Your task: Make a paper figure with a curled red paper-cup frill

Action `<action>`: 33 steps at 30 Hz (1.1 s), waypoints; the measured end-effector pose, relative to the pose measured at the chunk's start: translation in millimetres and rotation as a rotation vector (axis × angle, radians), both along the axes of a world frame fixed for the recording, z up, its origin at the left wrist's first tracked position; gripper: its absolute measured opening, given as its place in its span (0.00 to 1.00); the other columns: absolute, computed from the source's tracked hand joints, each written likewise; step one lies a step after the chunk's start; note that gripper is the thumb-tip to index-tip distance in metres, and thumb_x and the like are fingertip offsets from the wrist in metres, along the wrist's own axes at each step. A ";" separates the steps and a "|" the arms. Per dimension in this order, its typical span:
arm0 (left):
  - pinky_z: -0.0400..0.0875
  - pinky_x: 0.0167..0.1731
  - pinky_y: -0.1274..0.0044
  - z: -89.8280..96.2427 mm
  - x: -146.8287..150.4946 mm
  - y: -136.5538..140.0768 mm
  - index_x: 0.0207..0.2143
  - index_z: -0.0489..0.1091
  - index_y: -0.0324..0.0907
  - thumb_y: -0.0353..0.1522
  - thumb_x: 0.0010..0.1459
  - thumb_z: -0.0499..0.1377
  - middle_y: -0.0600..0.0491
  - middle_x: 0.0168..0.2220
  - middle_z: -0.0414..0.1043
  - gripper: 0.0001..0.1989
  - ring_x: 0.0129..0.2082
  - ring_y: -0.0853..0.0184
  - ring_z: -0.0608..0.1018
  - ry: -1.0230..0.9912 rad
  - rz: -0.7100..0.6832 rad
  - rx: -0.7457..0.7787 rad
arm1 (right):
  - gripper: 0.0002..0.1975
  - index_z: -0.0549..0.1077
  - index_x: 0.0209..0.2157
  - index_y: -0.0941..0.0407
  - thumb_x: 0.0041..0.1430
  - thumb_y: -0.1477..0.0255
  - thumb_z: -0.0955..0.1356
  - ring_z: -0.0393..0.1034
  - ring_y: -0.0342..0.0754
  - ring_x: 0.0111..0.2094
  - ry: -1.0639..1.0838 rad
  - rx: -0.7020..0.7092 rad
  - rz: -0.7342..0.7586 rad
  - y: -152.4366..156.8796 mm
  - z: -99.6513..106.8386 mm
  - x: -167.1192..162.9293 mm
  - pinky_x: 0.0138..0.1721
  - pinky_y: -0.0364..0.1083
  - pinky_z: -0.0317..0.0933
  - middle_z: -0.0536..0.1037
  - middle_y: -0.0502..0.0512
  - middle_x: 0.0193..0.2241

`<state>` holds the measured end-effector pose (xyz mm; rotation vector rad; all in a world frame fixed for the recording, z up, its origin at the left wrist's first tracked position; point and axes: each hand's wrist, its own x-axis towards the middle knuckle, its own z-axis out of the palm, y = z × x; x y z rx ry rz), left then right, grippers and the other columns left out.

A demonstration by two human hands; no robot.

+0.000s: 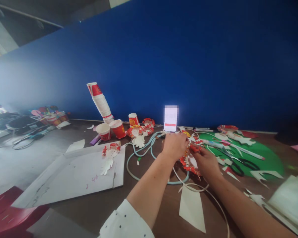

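Observation:
Both hands are at a cut-up red-and-white paper cup [192, 161], its rim snipped into curled strips, above the dark table. My left hand [175, 145] has its fingers bent closed at the cup's upper left edge; the fingertips are partly hidden. On the other side my right hand [206, 162] pinches a red part of it between thumb and fingers. Just behind my left hand a phone [171, 119] with a lit screen leans upright. Scissors [240, 162] with black handles lie to the right of my right hand, on a green round sheet [270, 160].
A tilted stack of paper cups [101, 104] leans near the blue partition [188, 59]. Single cups [118, 129] stand beside it. Pale cables [131, 165] loop over the table. A white board [72, 178] lies left, a paper piece [192, 208] in front, and a marker [250, 153] right.

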<state>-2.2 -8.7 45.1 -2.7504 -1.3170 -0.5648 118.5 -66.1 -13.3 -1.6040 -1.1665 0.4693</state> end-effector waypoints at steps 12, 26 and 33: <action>0.68 0.41 0.72 -6.2 0.5 1.0 0.35 0.70 0.40 0.33 0.62 0.47 0.48 0.34 0.75 0.13 0.37 0.63 0.76 -0.057 -0.005 0.040 | 0.22 0.78 0.40 0.59 0.49 0.60 0.67 0.71 0.55 0.38 0.090 -0.034 0.010 2.0 -3.4 1.0 0.40 0.50 0.61 0.80 0.57 0.34; 0.68 0.42 0.74 -11.6 0.0 4.6 0.39 0.70 0.40 0.33 0.63 0.46 0.49 0.37 0.74 0.14 0.39 0.63 0.75 -0.138 -0.050 0.039 | 0.25 0.75 0.47 0.60 0.49 0.62 0.68 0.71 0.55 0.45 0.155 -0.026 0.031 4.1 -6.5 1.2 0.48 0.52 0.60 0.79 0.59 0.42; 0.68 0.41 0.73 -9.8 0.4 3.2 0.36 0.71 0.40 0.33 0.63 0.46 0.49 0.35 0.74 0.14 0.37 0.63 0.75 -0.079 -0.009 0.056 | 0.25 0.75 0.47 0.58 0.48 0.62 0.69 0.70 0.55 0.47 0.204 -0.006 0.063 8.9 -16.1 4.1 0.50 0.53 0.60 0.78 0.59 0.44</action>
